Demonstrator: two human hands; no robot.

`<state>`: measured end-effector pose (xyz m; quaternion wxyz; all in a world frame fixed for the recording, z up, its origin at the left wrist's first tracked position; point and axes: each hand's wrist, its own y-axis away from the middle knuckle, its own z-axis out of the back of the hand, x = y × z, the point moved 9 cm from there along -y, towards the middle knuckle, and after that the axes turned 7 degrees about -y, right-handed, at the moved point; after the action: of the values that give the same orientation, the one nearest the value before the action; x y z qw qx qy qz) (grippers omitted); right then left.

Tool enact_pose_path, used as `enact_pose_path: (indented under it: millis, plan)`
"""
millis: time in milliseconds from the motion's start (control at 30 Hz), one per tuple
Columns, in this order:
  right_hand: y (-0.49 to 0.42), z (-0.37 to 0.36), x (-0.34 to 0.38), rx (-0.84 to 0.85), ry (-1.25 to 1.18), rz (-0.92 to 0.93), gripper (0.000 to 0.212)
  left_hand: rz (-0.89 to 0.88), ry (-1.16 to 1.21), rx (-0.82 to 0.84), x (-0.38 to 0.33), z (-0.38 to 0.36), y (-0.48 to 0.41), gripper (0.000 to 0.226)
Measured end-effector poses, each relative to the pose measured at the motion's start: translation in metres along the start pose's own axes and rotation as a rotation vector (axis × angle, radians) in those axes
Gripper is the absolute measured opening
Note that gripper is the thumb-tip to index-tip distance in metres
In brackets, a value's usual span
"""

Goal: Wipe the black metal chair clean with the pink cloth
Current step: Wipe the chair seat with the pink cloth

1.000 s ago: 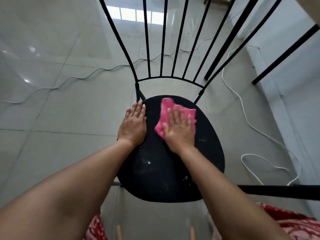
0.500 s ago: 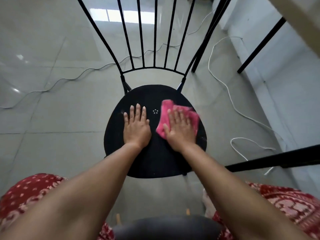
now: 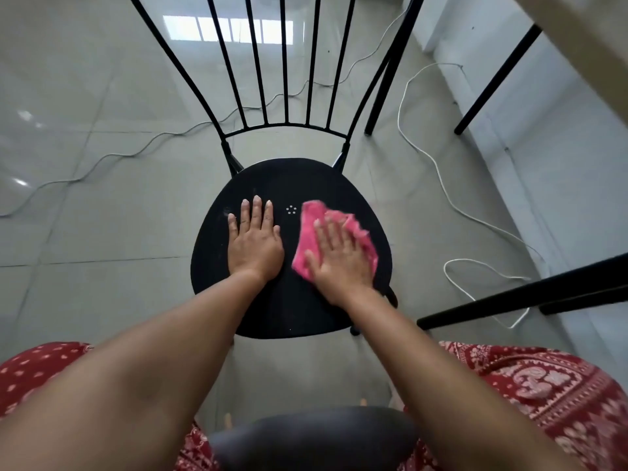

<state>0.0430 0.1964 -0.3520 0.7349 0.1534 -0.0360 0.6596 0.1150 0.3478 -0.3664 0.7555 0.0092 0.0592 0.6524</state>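
The black metal chair (image 3: 289, 185) stands on the tiled floor in front of me, its barred back rising away from me. My left hand (image 3: 255, 243) lies flat, fingers straight, on the left half of the round seat. My right hand (image 3: 339, 260) presses flat on the pink cloth (image 3: 311, 219), which is spread on the right half of the seat. Most of the cloth is hidden under that hand. A small ring of pale dots marks the seat's middle.
Black table legs (image 3: 499, 71) stand at the right and a black bar (image 3: 530, 294) crosses at the right of the seat. A white cable (image 3: 441, 178) and a grey cable (image 3: 102, 161) lie on the floor. A dark seat edge (image 3: 312, 433) is below me.
The view has pulled back and the chair sits lower in it. My left hand shifted from the seat's left edge onto the seat. The right hand and cloth slid toward the seat's right side.
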Motion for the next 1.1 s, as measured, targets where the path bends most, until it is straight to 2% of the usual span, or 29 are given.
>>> enact_pose_path:
  millis: [67, 133, 200, 267, 333, 400, 467, 533, 633, 700, 767, 833, 900, 967, 1033, 1100]
  plan:
    - [0.049, -0.013, 0.017, 0.026, 0.040, 0.198, 0.062, -0.002, 0.013, -0.001, 0.000, 0.000, 0.000, 0.057]
    - [0.083, -0.017, -0.004, 0.036, 0.103, 0.280, 0.061, -0.008, 0.014, -0.003, 0.000, 0.001, 0.000, 0.057]
    - [0.075, -0.006, -0.043, 0.024, 0.128, 0.217, 0.064, -0.013, 0.005, -0.008, 0.003, 0.000, 0.001, 0.057]
    - [0.037, 0.007, -0.068, 0.035, 0.071, 0.051, 0.068, -0.021, -0.003, -0.010, 0.003, 0.000, 0.001, 0.057]
    - [-0.008, 0.014, -0.062, 0.013, 0.015, -0.101, 0.067, -0.021, 0.000, -0.007, 0.003, 0.001, 0.001, 0.057]
    - [-0.035, 0.011, -0.032, -0.001, 0.013, -0.149, 0.063, -0.012, 0.005, -0.006, 0.003, 0.002, 0.002, 0.057]
    - [-0.034, 0.003, 0.004, 0.012, 0.024, -0.044, 0.061, -0.024, 0.000, -0.001, 0.002, 0.003, 0.001, 0.057]
    - [-0.002, -0.010, 0.030, 0.038, 0.066, 0.145, 0.061, -0.040, 0.014, 0.008, 0.004, 0.003, 0.001, 0.056]
    - [0.045, -0.018, 0.016, 0.070, 0.084, 0.316, 0.059, -0.082, 0.015, 0.007, 0.009, 0.004, 0.000, 0.056]
    - [0.035, -0.008, -0.018, 0.043, 0.106, 0.244, 0.058, -0.094, -0.001, -0.014, 0.011, 0.004, 0.001, 0.057]
    - [-0.005, 0.007, -0.045, 0.001, 0.089, 0.062, 0.059, -0.091, -0.002, -0.031, 0.011, 0.004, 0.002, 0.057]
    - [-0.056, 0.019, -0.045, -0.029, 0.033, -0.083, 0.060, -0.090, -0.010, -0.050, 0.009, 0.005, 0.002, 0.057]
    - [-0.099, 0.021, -0.021, -0.041, -0.008, -0.135, 0.060, -0.092, -0.016, -0.054, 0.009, 0.005, 0.001, 0.057]
    - [-0.114, 0.013, 0.019, -0.019, -0.011, -0.064, 0.060, -0.041, -0.011, -0.056, 0.013, 0.005, 0.002, 0.057]
    - [-0.097, 0.000, 0.055, 0.024, 0.019, 0.114, 0.060, 0.083, 0.024, -0.040, 0.029, 0.009, 0.001, 0.058]
    - [-0.052, -0.013, 0.065, 0.068, 0.066, 0.327, 0.059, 0.109, 0.037, -0.023, 0.041, 0.009, 0.001, 0.058]
